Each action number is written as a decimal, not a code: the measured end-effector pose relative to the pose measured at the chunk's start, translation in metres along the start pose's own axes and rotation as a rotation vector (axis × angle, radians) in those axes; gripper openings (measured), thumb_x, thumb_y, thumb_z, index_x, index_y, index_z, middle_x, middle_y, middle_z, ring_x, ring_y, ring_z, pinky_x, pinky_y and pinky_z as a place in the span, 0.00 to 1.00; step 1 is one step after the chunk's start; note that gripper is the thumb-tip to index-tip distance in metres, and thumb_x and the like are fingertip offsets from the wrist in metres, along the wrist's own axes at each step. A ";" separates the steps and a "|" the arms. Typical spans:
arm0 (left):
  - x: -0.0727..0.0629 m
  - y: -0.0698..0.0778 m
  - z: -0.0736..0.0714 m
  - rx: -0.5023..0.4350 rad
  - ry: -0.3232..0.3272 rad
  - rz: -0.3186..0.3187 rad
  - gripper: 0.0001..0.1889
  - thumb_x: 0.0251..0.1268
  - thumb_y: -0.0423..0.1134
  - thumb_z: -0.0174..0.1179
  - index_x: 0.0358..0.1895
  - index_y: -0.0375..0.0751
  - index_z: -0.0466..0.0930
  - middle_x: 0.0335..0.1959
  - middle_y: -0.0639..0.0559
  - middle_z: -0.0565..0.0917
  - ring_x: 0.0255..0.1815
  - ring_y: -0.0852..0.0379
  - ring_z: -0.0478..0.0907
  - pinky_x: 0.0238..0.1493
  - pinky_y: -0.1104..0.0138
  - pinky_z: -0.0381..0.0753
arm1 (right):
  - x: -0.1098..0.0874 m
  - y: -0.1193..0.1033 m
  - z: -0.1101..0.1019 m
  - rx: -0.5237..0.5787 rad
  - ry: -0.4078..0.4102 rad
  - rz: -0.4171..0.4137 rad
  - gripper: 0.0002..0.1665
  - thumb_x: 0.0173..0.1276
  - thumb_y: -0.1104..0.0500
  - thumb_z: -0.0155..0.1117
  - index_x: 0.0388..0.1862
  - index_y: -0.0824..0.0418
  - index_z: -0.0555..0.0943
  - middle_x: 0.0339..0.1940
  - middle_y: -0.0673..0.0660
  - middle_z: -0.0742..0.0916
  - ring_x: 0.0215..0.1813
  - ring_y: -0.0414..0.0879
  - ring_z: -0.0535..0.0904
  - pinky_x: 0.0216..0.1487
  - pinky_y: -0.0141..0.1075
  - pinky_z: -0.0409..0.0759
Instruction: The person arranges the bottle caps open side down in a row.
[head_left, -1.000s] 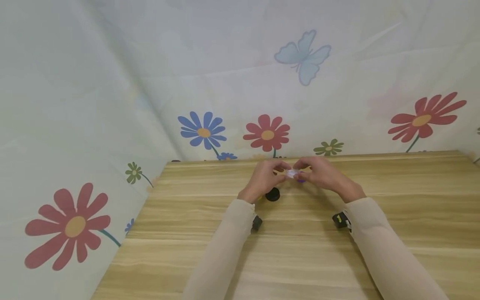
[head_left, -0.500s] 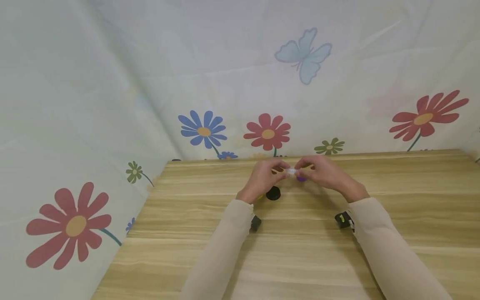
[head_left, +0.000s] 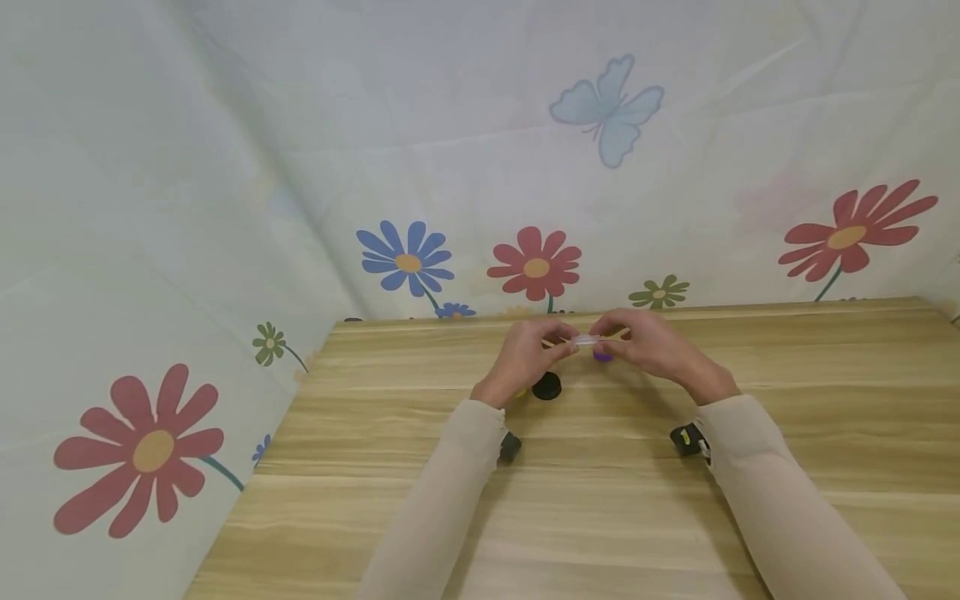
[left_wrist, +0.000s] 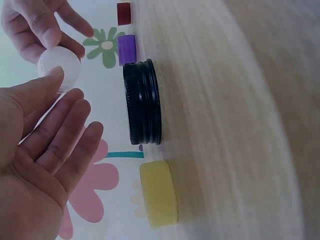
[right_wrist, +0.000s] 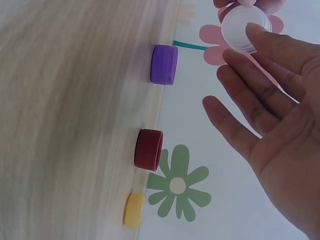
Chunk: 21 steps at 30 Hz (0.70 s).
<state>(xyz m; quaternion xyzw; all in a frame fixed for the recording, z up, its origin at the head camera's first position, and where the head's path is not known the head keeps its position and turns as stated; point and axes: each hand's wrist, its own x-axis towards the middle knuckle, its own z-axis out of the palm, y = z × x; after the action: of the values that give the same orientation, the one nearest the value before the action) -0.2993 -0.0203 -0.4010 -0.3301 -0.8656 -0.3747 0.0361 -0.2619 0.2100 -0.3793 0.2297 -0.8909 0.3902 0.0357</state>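
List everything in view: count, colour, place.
table: 1, light wood, foreground
flowered backdrop: 1, pale, behind table
round piece: 1, whitish, held above table
yellow piece: 1, yellow, leftmost on table
black lid: 1, black, right of yellow piece
purple cap: 1, purple, right of lid
red cap: 1, dark red, right of purple
orange piece: 1, orange-yellow, rightmost
wrist devices: 2, black, one per wrist
sleeves: 2, cream, both arms
left hand: 1, bare, pinching round piece
right hand: 1, bare, pinching round piece
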 end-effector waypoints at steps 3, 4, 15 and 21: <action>0.000 0.000 0.000 0.007 0.004 -0.001 0.10 0.75 0.38 0.69 0.52 0.39 0.90 0.49 0.50 0.91 0.48 0.56 0.88 0.46 0.73 0.84 | 0.001 0.000 0.000 0.007 0.001 0.011 0.07 0.76 0.66 0.69 0.49 0.67 0.86 0.50 0.64 0.90 0.57 0.62 0.84 0.62 0.61 0.81; 0.000 0.000 0.000 0.010 0.006 -0.002 0.10 0.75 0.38 0.69 0.52 0.40 0.90 0.49 0.50 0.91 0.47 0.56 0.88 0.46 0.73 0.84 | 0.001 0.000 0.001 0.010 0.001 0.014 0.07 0.76 0.66 0.68 0.49 0.67 0.86 0.49 0.63 0.90 0.56 0.62 0.85 0.61 0.61 0.81; -0.003 0.004 0.000 0.016 0.023 -0.001 0.12 0.76 0.38 0.68 0.57 0.40 0.88 0.47 0.50 0.91 0.46 0.55 0.88 0.46 0.71 0.84 | 0.000 0.002 0.002 0.005 -0.004 0.032 0.07 0.78 0.65 0.66 0.49 0.66 0.86 0.42 0.59 0.90 0.49 0.56 0.85 0.59 0.59 0.82; -0.003 0.004 0.001 0.022 0.019 -0.023 0.17 0.76 0.37 0.68 0.64 0.42 0.85 0.48 0.49 0.91 0.45 0.56 0.87 0.44 0.72 0.84 | 0.000 0.002 0.004 0.004 0.005 0.040 0.10 0.80 0.62 0.66 0.52 0.67 0.85 0.44 0.63 0.90 0.49 0.56 0.84 0.57 0.56 0.80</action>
<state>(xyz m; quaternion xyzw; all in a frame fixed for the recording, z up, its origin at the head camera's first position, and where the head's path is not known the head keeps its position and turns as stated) -0.2944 -0.0191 -0.3996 -0.3163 -0.8730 -0.3688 0.0439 -0.2622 0.2086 -0.3832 0.2109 -0.8944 0.3932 0.0298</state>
